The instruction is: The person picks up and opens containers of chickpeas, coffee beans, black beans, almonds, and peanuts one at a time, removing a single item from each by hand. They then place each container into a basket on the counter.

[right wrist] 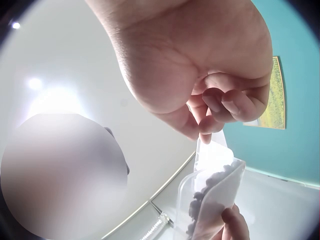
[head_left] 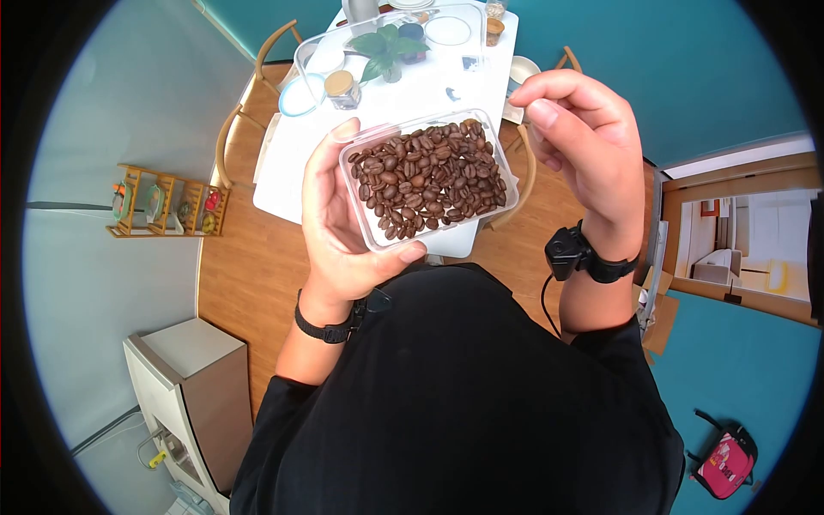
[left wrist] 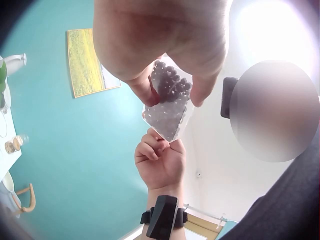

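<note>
My left hand (head_left: pixel 326 227) grips a clear plastic box (head_left: pixel 367 225) by its left side, fingers under it and thumb along the near edge. Dark brown coffee beans (head_left: pixel 429 176) cover its bottom. A clear lid (head_left: pixel 305 51) stands open beyond the far side. From below, in the left wrist view, the box (left wrist: pixel 165 120) shows between the fingers and thumb of my left hand (left wrist: pixel 160 42). Right of the box, my right hand (head_left: pixel 592 142) is raised with its fingers curled and thumb near the index fingertip; nothing shows between them. The right wrist view has this hand (right wrist: pixel 200 70) above the box (right wrist: pixel 222 200).
Beyond the box is a white table (head_left: pixel 283 172) with a lidded jar (head_left: pixel 342 89), a green plant (head_left: pixel 386 51), plates and cups. Wooden chairs (head_left: pixel 225 146) surround it. A wooden rack (head_left: pixel 163 202) is at the left, a white cabinet (head_left: pixel 206 378) at lower left, a pink bag (head_left: pixel 728 463) at lower right.
</note>
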A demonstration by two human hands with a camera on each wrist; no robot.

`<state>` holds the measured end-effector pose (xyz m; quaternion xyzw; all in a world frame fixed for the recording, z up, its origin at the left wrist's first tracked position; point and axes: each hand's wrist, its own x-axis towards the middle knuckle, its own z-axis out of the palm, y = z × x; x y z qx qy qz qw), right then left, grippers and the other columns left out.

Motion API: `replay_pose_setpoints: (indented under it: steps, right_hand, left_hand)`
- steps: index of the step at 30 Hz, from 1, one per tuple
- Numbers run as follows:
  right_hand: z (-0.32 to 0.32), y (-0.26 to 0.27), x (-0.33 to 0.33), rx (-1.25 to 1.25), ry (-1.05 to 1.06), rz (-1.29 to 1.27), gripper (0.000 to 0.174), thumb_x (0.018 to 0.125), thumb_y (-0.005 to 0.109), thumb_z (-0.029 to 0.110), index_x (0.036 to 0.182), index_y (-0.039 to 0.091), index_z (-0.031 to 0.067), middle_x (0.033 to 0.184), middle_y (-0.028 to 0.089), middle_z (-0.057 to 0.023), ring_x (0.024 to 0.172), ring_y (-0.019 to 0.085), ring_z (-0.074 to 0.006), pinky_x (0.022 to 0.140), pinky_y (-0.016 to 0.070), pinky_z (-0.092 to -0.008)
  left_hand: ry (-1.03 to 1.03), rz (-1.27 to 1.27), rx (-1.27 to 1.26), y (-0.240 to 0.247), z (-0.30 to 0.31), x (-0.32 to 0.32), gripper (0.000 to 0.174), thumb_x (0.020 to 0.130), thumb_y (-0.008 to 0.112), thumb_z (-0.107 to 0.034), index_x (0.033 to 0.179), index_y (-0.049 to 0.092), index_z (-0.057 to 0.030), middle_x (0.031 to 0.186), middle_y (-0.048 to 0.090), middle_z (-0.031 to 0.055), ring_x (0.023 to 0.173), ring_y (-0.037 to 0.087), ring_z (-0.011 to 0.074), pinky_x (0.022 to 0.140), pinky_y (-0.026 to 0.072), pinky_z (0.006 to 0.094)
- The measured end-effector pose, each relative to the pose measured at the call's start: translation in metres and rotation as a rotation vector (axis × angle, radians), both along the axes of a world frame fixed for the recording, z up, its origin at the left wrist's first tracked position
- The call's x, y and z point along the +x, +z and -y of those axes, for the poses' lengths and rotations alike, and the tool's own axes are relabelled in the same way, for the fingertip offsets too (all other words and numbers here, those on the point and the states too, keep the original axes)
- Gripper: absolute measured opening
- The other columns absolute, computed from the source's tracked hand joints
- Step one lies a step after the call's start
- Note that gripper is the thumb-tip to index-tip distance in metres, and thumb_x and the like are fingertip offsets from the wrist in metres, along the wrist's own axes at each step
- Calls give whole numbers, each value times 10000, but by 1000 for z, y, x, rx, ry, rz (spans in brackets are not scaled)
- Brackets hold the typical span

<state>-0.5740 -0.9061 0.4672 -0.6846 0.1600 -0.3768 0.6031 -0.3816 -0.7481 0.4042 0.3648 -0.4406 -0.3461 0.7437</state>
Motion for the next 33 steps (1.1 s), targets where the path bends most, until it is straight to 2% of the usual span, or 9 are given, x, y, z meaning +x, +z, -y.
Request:
replay_pose_setpoints:
  steps: [10, 13, 15, 18, 22, 23, 27, 29, 33]
  right_hand:
    - [-2, -3, -4, 66, 14, 14, 154, 974, 641, 123, 1053, 710, 10, 705, 554, 55, 561, 438, -2, 486, 328, -183]
    - [-3, -8, -2, 58, 12, 5, 210, 982, 638, 144, 1135, 679, 7, 853, 634, 11, 595, 480, -16, 509, 378, -180]
    - [-9, -9, 5, 29, 3, -35, 448, 992, 608, 235, 1349, 519, -22, 1242, 616, -124, 688, 545, -83, 562, 449, -227]
    - [-18, -20, 18, 106, 80, -51, 583, 982, 629, 308, 1434, 433, -5, 1411, 533, -149, 802, 612, -113, 621, 501, -248]
    - [-21, -41, 29, 203, 100, -84, 553, 963, 665, 167, 1438, 431, 8, 1406, 522, -126, 907, 610, -109, 672, 519, -256]
    - [-21, -44, 30, 254, 96, -82, 553, 937, 688, 91, 1428, 446, 13, 1393, 522, -113, 946, 599, -104, 683, 518, -251]
    - [-23, -64, 37, 275, 83, -77, 543, 928, 705, 88, 1411, 467, 14, 1377, 527, -98, 948, 597, -99, 687, 516, -247]
    - [-24, -71, 39, 213, 17, -96, 543, 921, 727, 108, 1391, 470, 24, 1062, 657, -54, 824, 606, -67, 656, 512, -234]
    - [-26, -76, 42, 227, 18, -99, 547, 918, 726, 99, 1395, 468, 27, 996, 670, -41, 797, 603, -64, 665, 506, -236]
  left_hand:
    - [-5, 54, 10, -4, 2, 3, 1046, 654, 927, -141, 1495, 312, -47, 1431, 460, 192, 1334, 494, 287, 1115, 434, 434]
    - [-13, 45, 8, -5, 3, 4, 1020, 666, 918, -127, 1490, 322, -47, 1429, 463, 190, 1333, 495, 283, 1115, 433, 430]
    - [-16, 48, 14, -7, 5, 5, 1017, 680, 910, -114, 1497, 308, -44, 1433, 458, 189, 1337, 490, 282, 1117, 432, 429]
    - [-31, 7, 78, -8, 12, 1, 1019, 715, 889, -88, 1518, 265, -39, 1440, 448, 185, 1345, 481, 282, 1114, 436, 426]
    - [-153, -70, 181, -13, 16, 4, 1053, 764, 858, -61, 1560, 169, -43, 1455, 421, 178, 1382, 439, 285, 1117, 436, 428]
    - [-181, -42, 156, -18, 15, 6, 982, 833, 792, -75, 1564, 137, -37, 1383, 470, 193, 1208, 583, 260, 960, 549, 381]
    - [-208, -134, 291, -21, 15, 9, 849, 900, 689, -62, 1548, 142, -23, 1220, 559, 196, 888, 666, 201, 716, 575, 317]
    - [-116, -74, 404, -17, 18, 3, 737, 931, 599, -32, 1526, 164, -11, 1051, 606, 171, 657, 614, 147, 543, 501, 275]
    - [-123, -89, 413, -20, 19, 8, 716, 918, 594, 8, 1511, 193, -7, 1005, 618, 151, 668, 623, 141, 547, 507, 270]
